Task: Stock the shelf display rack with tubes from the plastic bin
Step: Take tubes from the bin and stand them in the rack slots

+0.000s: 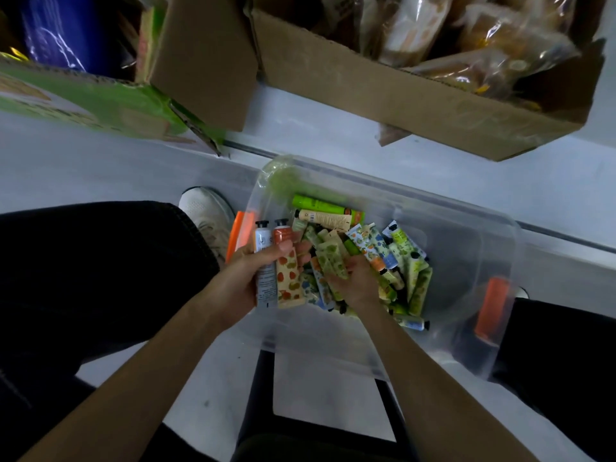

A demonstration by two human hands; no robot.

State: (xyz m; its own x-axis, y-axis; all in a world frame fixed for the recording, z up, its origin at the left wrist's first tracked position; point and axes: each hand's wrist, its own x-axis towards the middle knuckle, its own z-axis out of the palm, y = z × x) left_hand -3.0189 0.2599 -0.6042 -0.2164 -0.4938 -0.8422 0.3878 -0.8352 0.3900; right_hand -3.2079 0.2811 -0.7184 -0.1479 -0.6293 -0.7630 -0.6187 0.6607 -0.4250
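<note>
- While the person looks down from above, the left hand (248,278) is closed around two tubes and holds them side by side over the left end of the clear plastic bin (466,248).
- One of them is a white tube (265,261) with a black cap; the other, just to its right and touching it, is an orange fruit-print tube (289,278) with a dark cap. Both caps point away from the person.
- The thumb lies across the front of both tubes, near their upper part.
- The right hand (353,278) is down inside the bin, with the palm on the pile of tubes (396,258). Its fingers curl around a green-patterned tube (330,261), but I cannot tell if this tube is lifted or only touched.
- The pile fills the middle of the bin, and the tubes lie across each other in many directions. Most are green, cream or blue with printed patterns.
- A bright green tube (316,205) lies at the far side of the pile, and a cream tube (325,219) lies just beside it.
- The bin has orange latches, one at the left end (238,233) and one at the right end (491,308).
- A white shoe (206,208) stands on the pale floor just beside the left end of the bin.
- Beyond the bin is a cardboard box (400,95) with wrapped packages, and to its left a green carton (83,98).
</note>
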